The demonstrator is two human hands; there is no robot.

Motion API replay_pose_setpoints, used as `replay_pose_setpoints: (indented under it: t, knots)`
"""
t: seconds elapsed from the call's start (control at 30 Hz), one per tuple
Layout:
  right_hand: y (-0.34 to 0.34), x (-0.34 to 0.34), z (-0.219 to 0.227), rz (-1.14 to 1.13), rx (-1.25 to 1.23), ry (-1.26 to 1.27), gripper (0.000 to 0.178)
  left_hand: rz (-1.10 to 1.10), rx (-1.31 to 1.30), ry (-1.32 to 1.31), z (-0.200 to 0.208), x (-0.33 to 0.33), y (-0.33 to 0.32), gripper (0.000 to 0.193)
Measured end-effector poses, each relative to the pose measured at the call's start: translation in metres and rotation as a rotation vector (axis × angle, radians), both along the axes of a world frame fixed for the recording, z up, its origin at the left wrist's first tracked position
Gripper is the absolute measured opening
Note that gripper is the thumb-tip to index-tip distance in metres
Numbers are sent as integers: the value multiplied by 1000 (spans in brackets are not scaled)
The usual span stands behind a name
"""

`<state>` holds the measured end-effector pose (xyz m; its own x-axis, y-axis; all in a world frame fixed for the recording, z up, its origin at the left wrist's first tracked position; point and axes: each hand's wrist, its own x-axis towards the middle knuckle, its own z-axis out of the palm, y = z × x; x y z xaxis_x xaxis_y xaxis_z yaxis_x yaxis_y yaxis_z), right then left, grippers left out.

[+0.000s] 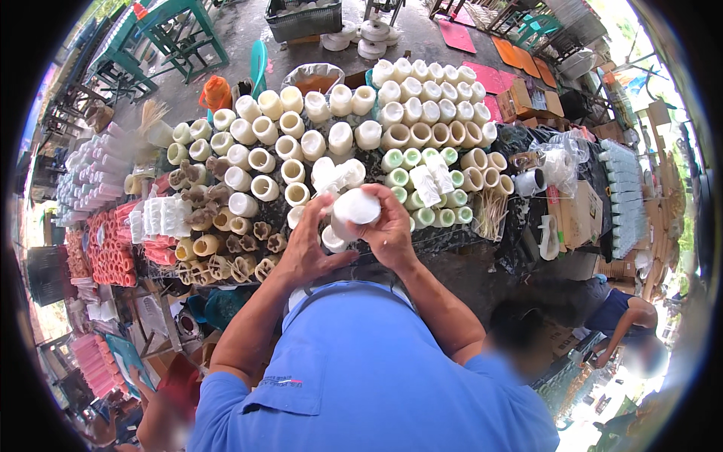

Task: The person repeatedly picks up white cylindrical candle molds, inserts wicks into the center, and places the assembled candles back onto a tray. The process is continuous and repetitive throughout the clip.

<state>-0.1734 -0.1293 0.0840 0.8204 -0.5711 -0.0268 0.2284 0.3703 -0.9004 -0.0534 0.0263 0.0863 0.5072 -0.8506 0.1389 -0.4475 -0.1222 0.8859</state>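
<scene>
At the centre of the frame, the right hand (388, 232) pinches a white cylinder (357, 206) in its fingers; the left hand (307, 245) has its fingers curved apart beside it, contact unclear. This step seems to be checking; the next move probably calls for steady support.

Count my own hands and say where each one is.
2: the left hand is just left of the white cylinder; the right hand grips its right side. Some fingers are partly hidden.

The blue shirt (376, 354) bears small printing (282, 382) on its pocket (290, 399), too blurred to read.
</scene>
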Motion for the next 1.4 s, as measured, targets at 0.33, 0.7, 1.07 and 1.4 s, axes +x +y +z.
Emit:
replay_pose_setpoints:
  t: [0.33, 0.7, 1.07, 1.4]
  knots:
    - [10, -17, 4, -10, -264, 309, 35, 123, -113, -49, -1, -24, -27, 58]
    - [-84, -81, -32, -33, -1416, 678, 29, 209, 68, 81, -17, -38, -14, 58]
    - [-280, -262, -144, -499, -917, 1402, 23, 180, 218, 14, -30, -44, -18, 46]
    - [-305, -228, -161, -338, -749, 1613, 21, 111, 274, -32, -16, -53, -32, 58]
